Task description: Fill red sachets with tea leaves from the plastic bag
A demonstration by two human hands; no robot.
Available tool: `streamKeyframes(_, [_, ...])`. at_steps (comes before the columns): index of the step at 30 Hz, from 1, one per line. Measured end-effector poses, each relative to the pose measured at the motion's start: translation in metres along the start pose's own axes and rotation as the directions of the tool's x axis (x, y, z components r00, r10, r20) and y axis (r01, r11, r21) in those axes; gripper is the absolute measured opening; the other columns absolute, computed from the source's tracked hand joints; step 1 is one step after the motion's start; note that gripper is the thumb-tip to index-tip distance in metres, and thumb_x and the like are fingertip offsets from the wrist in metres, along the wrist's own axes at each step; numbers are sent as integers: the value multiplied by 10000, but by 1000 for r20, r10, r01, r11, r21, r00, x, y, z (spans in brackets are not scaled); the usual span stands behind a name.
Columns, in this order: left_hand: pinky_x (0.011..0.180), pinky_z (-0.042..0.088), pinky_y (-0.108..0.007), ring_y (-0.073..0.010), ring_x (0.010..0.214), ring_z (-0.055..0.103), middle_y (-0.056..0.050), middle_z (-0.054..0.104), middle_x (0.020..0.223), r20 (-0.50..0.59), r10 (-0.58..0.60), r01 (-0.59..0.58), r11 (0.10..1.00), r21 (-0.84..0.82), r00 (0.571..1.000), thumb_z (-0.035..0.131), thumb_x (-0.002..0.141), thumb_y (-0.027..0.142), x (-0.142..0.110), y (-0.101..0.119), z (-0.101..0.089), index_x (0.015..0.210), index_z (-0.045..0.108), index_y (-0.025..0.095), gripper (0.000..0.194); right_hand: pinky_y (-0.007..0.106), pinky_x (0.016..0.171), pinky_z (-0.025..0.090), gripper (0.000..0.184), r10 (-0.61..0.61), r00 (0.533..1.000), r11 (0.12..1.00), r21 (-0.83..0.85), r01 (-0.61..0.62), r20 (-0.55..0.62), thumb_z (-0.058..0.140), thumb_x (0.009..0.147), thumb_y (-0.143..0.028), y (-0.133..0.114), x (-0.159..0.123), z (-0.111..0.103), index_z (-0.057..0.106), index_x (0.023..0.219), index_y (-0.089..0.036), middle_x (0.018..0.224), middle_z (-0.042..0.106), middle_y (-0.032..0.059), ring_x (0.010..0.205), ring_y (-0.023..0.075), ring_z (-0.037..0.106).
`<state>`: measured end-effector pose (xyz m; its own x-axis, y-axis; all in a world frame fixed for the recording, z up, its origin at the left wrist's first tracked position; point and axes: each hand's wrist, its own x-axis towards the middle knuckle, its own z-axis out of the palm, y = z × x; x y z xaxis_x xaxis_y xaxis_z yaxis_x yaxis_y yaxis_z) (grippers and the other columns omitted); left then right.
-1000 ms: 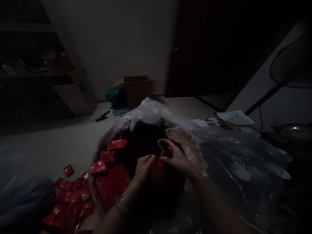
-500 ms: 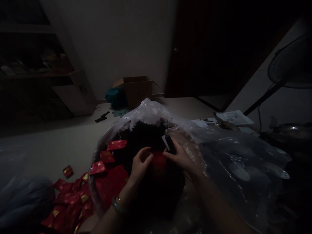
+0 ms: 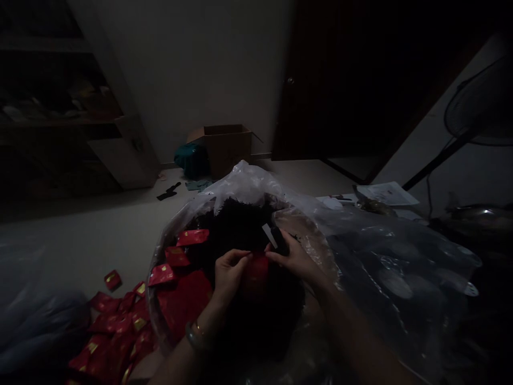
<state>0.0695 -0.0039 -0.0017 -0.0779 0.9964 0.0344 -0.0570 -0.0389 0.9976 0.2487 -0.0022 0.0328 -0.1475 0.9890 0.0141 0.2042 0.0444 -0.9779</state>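
My left hand point(image 3: 232, 272) pinches the top left corner of a red packet point(image 3: 256, 272), thumb against forefinger. My right hand point(image 3: 294, 256) grips a small black hand-held device point(image 3: 279, 243) with a pale strip along one side. Its thumb and a fingertip are at the packet's top right corner. The packet hangs upright over a heap of black, shredded-looking dry stuff point(image 3: 244, 219), perhaps loose tea. Flat red packets point(image 3: 186, 305) lie left of my left hand, with several more point(image 3: 176, 256) along that side. Dim light hides the packet's lower part.
Clear plastic sheeting point(image 3: 248, 179) lines the container round the heap and spreads right. Filled-looking red packets point(image 3: 120, 321) are piled on the floor at left. Beyond stand a cardboard box point(image 3: 228, 147), a teal bundle point(image 3: 191, 159) and, at right, a fan point(image 3: 476, 107).
Half a second ago my left fingers were apart and off the packet; now they pinch its corner again. The black device has tilted and shifted slightly in my right hand.
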Motion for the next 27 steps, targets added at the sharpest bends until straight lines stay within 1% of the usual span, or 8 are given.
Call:
streamKeyframes(5, [612,464,-231,-147,642,609,-3,694,665,-105,2,-8,998,-59,994,739,616,355,8,9,-10,678,713,166,201,277,566,487,632,139,988,987,-77,-144,-68,710,680,-373,1,3,-19,476,1235,-183,863,647,28,677,163,606])
streamKeyframes(9, [522,427,-201,-95,523,532,43,635,613,-234,-66,-7,954,-299,970,770,595,369,23,23,-41,732,682,163,262,288,598,510,581,127,979,974,-169,-153,-157,716,696,-358,12,8,-32,526,1216,-184,924,658,50,707,170,620])
streamKeyframes(16, [439,336,-146,-53,465,404,94,617,609,-392,239,-457,553,-697,888,523,862,460,54,37,-133,826,684,332,209,289,579,529,603,127,978,978,-146,-152,-165,710,702,-405,15,9,-34,529,1243,-209,949,656,50,696,169,623])
streamKeyframes(19, [455,342,-183,-74,462,412,54,643,618,-252,189,-314,619,-719,949,500,859,467,57,32,-128,864,698,298,261,286,576,535,596,153,977,976,-130,-173,-151,713,694,-402,15,9,-32,540,1228,-202,976,652,62,704,172,626])
streamKeyframes(21, [459,347,-212,-101,453,436,11,628,573,-94,65,-105,844,-525,993,518,817,504,55,29,-110,792,701,233,328,292,575,533,609,156,976,974,-139,-177,-152,716,696,-403,18,9,-31,535,1240,-197,972,656,66,700,176,631])
streamKeyframes(23, [457,337,-224,-119,445,462,-18,617,544,50,-73,76,996,-47,996,577,768,489,50,27,-94,705,692,183,333,305,592,534,612,145,981,971,-174,-167,-133,718,703,-408,24,10,-33,536,1249,-198,963,667,68,716,190,640])
streamKeyframes(25, [507,362,-233,-150,517,536,-32,617,547,91,-121,52,836,547,988,650,723,413,44,28,-86,594,656,180,266,329,656,540,585,115,989,961,-242,-134,-91,723,705,-407,30,11,-36,557,1229,-206,998,676,74,789,218,654])
streamKeyframes(27, [573,397,-251,-205,642,618,-70,653,614,39,-149,33,453,891,988,685,697,319,36,31,-84,573,641,171,199,363,758,533,556,76,995,943,-320,-91,-57,729,700,-403,36,13,-39,578,1202,-218,1061,673,78,907,254,650])
